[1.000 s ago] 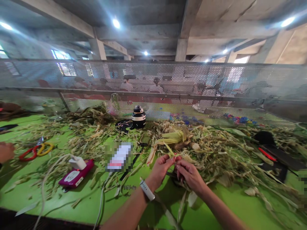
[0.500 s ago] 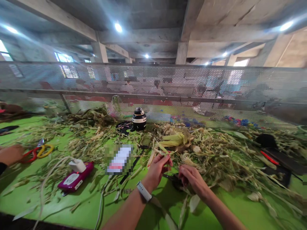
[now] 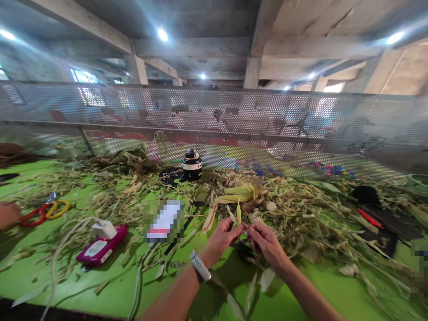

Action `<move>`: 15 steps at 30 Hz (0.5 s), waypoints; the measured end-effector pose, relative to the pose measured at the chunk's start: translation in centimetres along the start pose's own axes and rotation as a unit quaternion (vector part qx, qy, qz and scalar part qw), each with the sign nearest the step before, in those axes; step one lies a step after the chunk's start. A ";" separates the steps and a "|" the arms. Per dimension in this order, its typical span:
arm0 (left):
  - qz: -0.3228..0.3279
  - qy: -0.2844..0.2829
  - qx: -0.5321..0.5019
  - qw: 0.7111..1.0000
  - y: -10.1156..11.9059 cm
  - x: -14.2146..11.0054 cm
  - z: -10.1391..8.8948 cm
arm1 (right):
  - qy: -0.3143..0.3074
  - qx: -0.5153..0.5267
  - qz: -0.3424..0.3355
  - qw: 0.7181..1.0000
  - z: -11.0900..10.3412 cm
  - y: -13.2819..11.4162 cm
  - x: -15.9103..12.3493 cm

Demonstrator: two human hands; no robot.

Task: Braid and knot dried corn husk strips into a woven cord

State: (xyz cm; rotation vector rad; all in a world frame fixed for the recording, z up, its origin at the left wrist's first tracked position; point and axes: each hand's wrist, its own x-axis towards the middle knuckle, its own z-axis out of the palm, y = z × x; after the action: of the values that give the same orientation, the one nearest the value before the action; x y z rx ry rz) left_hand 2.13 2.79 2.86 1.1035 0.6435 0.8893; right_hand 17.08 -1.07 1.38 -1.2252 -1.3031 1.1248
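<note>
My left hand (image 3: pixel 223 236), with a white band on its wrist, pinches a thin green husk strip (image 3: pixel 238 213) that sticks up between both hands. My right hand (image 3: pixel 265 243) is closed right beside it, fingertips meeting the left hand's at the base of the strip. Both hands hover over the green table (image 3: pixel 110 294) in front of a big pile of dry corn husks (image 3: pixel 301 214). A partly husked corn ear (image 3: pixel 239 193) lies just beyond my fingers. A dark object lies under my hands, mostly hidden.
A magenta power bank (image 3: pixel 100 249) with a white plug and cable lies at left. Red and yellow scissors (image 3: pixel 43 211) sit far left near another person's hand (image 3: pixel 7 214). A black-and-white cup (image 3: pixel 191 164) stands by the perforated metal screen (image 3: pixel 214 116). Black trays with red tools (image 3: pixel 377 218) are at right.
My hands, apart half a second ago, have come together again, and the green strip now stands upright between their fingertips. The other person's hand at far left drew back.
</note>
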 end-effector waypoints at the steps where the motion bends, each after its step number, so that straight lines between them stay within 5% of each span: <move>1: 0.002 0.005 0.004 1.000 0.1 0.0 -0.1 | 0.007 -0.003 -0.004 1.000 -0.1 -0.2 0.0; 10: 0.010 -0.001 0.051 0.999 -0.3 0.8 -1.6 | 0.012 0.005 0.003 1.000 -1.0 -1.1 -0.2; 15: -0.026 -0.123 0.050 0.991 -0.6 0.3 -1.0 | 0.001 -0.018 -0.001 1.000 -1.4 -1.1 0.0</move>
State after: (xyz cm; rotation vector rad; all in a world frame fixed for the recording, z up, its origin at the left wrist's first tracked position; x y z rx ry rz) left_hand 1.64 3.37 1.96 1.2578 0.5130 0.6685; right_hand 18.36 -1.18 2.58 -1.2517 -1.3278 1.1031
